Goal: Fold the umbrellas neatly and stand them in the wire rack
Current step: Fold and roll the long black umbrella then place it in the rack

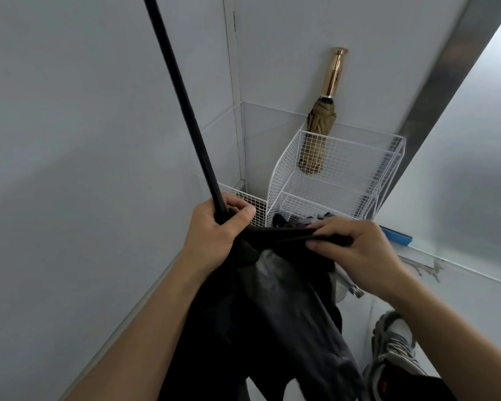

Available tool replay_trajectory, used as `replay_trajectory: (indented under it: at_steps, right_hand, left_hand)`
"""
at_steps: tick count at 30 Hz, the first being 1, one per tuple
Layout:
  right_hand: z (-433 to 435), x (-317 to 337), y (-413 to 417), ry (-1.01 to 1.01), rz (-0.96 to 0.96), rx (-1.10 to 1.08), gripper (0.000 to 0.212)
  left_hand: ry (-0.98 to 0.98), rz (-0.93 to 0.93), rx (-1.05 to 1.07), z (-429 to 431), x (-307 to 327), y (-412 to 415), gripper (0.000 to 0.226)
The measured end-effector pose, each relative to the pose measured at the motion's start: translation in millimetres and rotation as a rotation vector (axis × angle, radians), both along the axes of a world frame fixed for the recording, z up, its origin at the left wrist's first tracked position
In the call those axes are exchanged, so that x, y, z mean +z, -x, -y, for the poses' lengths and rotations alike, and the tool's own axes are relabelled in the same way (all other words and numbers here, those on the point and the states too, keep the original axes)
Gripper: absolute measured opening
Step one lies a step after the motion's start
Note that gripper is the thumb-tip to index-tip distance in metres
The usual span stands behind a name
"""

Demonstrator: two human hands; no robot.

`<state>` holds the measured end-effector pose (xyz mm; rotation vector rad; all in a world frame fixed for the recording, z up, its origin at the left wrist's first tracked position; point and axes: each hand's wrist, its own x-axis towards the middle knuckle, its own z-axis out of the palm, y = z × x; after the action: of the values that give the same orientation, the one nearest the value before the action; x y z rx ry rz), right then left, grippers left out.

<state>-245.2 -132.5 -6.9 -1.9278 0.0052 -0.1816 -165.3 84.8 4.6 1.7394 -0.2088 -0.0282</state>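
Room: pale matte walls (70, 111) meet in a corner, far centre. Brushed metal strip (446, 82) runs diagonally on the right.
Wire rack (344, 157): white grid mesh in stepped tiers, in the corner against the far wall.
Beige umbrella (320, 123): folded, pleated cloth with a shiny tapered gold handle on top. Stands in the rack's far tier, leaning on the wall; lower end visible only through the mesh.
Black umbrella (272, 314): not in the rack, held near, in front of it. Limp dark cloth with a greyer inner face hangs between the forearms, bottom cut off.
Shaft (182, 102): thin, straight, black, runs up and left; top out of view.
Left hand (217, 227): fingers wrapped round the shaft's lower end where the cloth gathers.
Right hand (359, 247): thumb and fingertips pinch a narrow dark strip at the canopy edge; can't tell rib or fold.
Rack near tier: dark and grey items (301, 219), mostly hidden behind the hands, unidentifiable.
Small wire basket (253, 202): left of the rack, largely covered by the left hand.
Blue object (395, 235): right of the rack, partly hidden, unclear what it is.
Sneaker (394, 351): grey-white, chunky, near right, partly behind the right forearm.
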Motion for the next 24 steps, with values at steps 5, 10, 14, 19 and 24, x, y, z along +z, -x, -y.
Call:
replay_trajectory:
  at_steps: [5,10,14,19,24]
  right_hand:
    - [3.7,1.3,-0.3,0.007,-0.082,0.072,0.008]
    - [-17.8,-9.5,-2.1,0.100,-0.060,0.022,0.013]
    - [-22.6,-11.6,0.1,0.346,-0.008,-0.184,0.031]
    - [-39.8,16.1,15.4,0.452,-0.011,-0.290,0.059]
    - [-55.1,11.1,13.7,0.515,-0.270,-0.148,0.025]
  left_hand:
    - [0.050,0.024,0.040,-3.8,1.3,-3.1,0.017]
    - [0.006,0.031,-0.057,4.5,-1.1,7.6,0.014]
    - [-0.055,0.075,0.008,11.0,-5.8,10.7,0.016]
    - [-0.082,0.143,0.196,13.5,-11.0,5.7,0.021]
    - [-0.082,0.215,0.255,22.0,-14.0,9.7,0.021]
